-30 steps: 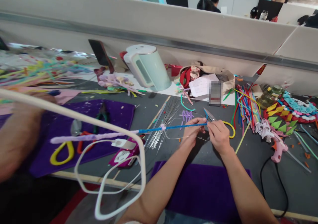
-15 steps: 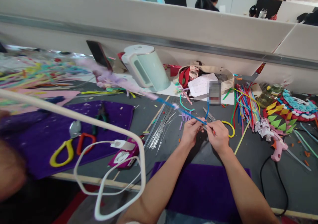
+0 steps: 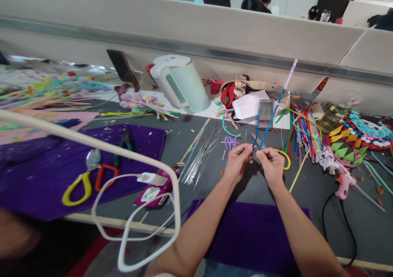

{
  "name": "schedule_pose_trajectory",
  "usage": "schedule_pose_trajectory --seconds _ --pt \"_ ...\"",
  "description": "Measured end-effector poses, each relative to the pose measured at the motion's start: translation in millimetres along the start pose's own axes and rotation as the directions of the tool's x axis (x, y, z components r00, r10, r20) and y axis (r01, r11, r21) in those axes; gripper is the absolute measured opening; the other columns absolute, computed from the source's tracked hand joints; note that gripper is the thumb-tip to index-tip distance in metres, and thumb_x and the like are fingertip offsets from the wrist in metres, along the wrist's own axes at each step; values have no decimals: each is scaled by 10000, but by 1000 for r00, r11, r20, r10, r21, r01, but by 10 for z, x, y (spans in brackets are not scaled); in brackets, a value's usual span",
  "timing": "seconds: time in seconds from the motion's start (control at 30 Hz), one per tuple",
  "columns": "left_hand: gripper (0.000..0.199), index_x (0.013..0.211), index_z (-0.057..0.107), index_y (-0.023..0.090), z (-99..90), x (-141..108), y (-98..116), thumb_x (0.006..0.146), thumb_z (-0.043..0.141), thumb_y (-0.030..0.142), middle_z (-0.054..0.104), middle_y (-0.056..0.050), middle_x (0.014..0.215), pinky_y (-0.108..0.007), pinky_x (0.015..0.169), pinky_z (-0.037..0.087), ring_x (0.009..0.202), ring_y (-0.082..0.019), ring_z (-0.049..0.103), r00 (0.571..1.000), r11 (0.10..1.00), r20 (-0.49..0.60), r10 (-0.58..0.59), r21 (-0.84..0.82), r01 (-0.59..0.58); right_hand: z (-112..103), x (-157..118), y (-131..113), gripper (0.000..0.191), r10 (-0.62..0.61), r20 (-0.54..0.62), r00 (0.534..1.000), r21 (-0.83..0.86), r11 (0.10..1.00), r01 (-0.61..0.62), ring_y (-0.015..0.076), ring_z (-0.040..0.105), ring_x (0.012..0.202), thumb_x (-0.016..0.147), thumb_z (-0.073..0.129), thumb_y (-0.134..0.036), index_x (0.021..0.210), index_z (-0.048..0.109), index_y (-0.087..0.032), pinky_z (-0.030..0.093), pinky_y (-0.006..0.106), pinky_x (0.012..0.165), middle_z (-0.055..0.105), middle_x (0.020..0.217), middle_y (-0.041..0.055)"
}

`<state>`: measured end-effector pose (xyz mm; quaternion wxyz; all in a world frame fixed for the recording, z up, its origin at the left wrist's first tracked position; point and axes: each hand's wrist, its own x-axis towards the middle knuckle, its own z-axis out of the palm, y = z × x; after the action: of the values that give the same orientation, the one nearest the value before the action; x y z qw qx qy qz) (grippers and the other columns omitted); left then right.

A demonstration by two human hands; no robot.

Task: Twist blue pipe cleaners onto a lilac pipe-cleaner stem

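Observation:
A blue pipe cleaner (image 3: 270,121) is wound in a spiral along a thin stem that slants up to the right from my fingers. The stem's far end has a lilac pipe cleaner wrap (image 3: 289,75). My left hand (image 3: 238,162) is closed, pinching the blue pipe cleaner near its short loose end, which stands up between the hands. My right hand (image 3: 272,166) is closed too, thumb and fingers pinching the base of the stem. Partly hidden behind my right hand are yellow-handled scissors (image 3: 287,160). Small cut lilac pieces (image 3: 230,143) lie beyond my left hand.
A pale kettle (image 3: 187,80), silver wires (image 3: 199,158) and a white cable (image 3: 176,203) are on the left. Pliers (image 3: 124,144) and yellow-and-red-handled snips (image 3: 78,191) lie on purple cloth. Pipe cleaners (image 3: 302,125) and a pink glue gun (image 3: 345,185) are right. A blurred co-worker's arm (image 3: 18,234) shows left.
The stem has swung from pointing far left to pointing up and right. My hands stay in nearly the same place, slightly further apart. The co-worker's arm at the left has dropped lower.

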<state>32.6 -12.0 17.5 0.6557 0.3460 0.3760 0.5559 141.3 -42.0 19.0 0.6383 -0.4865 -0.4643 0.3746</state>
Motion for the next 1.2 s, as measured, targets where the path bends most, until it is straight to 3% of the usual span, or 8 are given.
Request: schedule_pose_trajectory --seconds 0.13,0.33,0.47,0.83,1.2 --pt "281 784 688 149 -1 7 -1 573 777 312 641 -19 721 -199 455 407 485 -58 480 999 999 -19 -38 0 38 -21 9 46 196 -60 -21 998 -81 995 58 128 530 584 755 605 -354 697 627 -168 423 247 559 601 628 4" --pt "241 688 651 139 -26 31 -13 568 781 303 524 38 527 -187 452 386 447 -53 443 999 999 -29 -41 28 42 -22 8 65 198 -58 -18 998 -112 992 56 130 529 593 762 595 -353 711 629 -164 422 249 569 598 636 7" --pt "248 653 628 136 -37 43 -11 561 784 305 492 47 505 -181 453 373 441 -45 417 997 998 -15 -70 6 70 -21 13 49 213 -50 -11 999 -112 993 49 129 530 594 757 595 -366 706 630 -162 424 247 564 599 633 7" --pt "269 715 630 132 -66 41 7 577 785 303 529 24 604 -171 448 378 481 -46 456 993 997 105 -53 -48 58 23 32 96 207 143 40 989 193 970 -148 97 509 503 698 672 -354 687 628 -152 423 223 492 609 596 2" --pt "289 769 650 140 -40 41 -20 541 804 231 563 22 591 -160 435 380 482 -53 489 993 989 69 -101 -104 108 1 56 132 172 182 52 982 280 941 -189 76 489 488 703 680 -310 687 627 -147 389 206 494 614 605 -5"
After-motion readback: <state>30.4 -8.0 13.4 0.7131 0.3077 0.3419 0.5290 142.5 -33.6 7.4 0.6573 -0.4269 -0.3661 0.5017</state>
